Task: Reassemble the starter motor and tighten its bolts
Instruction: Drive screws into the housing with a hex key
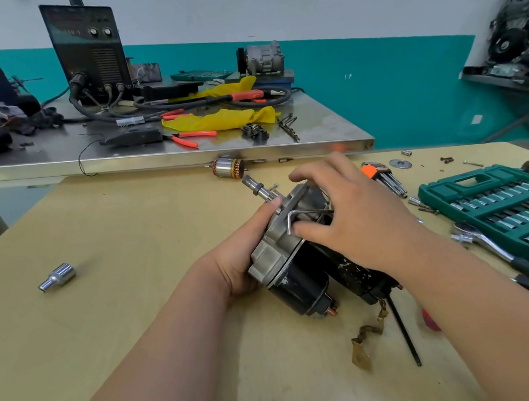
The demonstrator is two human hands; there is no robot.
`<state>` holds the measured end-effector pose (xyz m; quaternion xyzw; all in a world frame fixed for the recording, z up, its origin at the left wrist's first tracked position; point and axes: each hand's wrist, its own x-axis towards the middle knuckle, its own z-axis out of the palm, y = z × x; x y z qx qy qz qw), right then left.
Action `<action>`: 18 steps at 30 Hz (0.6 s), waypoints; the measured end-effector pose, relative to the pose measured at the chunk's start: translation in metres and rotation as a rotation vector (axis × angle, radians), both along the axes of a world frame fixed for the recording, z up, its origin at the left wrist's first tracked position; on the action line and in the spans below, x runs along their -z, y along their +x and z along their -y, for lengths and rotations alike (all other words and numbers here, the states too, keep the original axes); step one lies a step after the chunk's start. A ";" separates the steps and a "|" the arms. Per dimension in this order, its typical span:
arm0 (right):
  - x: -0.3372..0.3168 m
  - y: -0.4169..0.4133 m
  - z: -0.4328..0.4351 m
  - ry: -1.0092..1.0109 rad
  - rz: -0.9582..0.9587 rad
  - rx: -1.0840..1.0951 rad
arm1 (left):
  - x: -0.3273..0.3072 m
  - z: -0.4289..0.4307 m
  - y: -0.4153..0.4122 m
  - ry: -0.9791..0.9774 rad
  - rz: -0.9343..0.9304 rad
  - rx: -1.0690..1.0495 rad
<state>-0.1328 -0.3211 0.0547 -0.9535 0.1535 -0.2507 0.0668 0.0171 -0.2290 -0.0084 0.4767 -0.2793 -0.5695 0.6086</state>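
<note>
Holds the starter [283,264] tilted up off the bench [134,281] between both hands, shaft [256,188] pointing away, probably to bring the grey housing's bolt heads within reach of the key. Clamps it from the near-left with the left hand [242,252], thumb laid along the housing edge and fingers wrapped underneath, seemingly to stop the body turning under torque. Reaches over the top with the right hand [354,223], fingers curved across the housing, thumb pinching the hex key [294,216] at its bend, short leg down against the casting; cannot tell whether the tip sits in a bolt head. Leaves a socket [57,277] well out to the left of the left hand, an armature [228,168] beyond both hands, a key set [382,175] just past the right hand, and a green case [487,201] with a ratchet [478,238] right of the right wrist. Trails a brass strap [366,337] and a black rod [403,333] below the right forearm, near the starter's rear end; could snag if rolled. Looks tight for a full swing of the key, with the twin black cylinders close beside it
</note>
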 end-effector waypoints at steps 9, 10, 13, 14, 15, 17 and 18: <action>-0.069 0.033 0.001 -0.033 -0.424 -0.185 | -0.001 0.001 -0.002 -0.019 0.031 -0.010; -0.075 0.040 0.000 -0.077 -0.421 -0.152 | 0.000 0.001 -0.002 -0.008 0.035 -0.007; -0.081 0.057 -0.012 -0.267 -0.552 -0.085 | 0.002 0.000 0.000 0.038 0.071 -0.013; -0.080 0.061 -0.018 -0.334 -0.605 -0.067 | 0.003 0.001 0.000 0.055 0.084 -0.020; -0.078 0.065 -0.023 -0.401 -0.646 -0.048 | 0.003 0.000 0.000 0.068 0.091 -0.026; -0.075 0.072 -0.032 -0.520 -0.699 -0.020 | 0.002 0.000 -0.002 0.074 0.101 -0.028; -0.075 0.075 -0.037 -0.557 -0.725 -0.013 | 0.002 0.000 -0.003 0.071 0.102 -0.027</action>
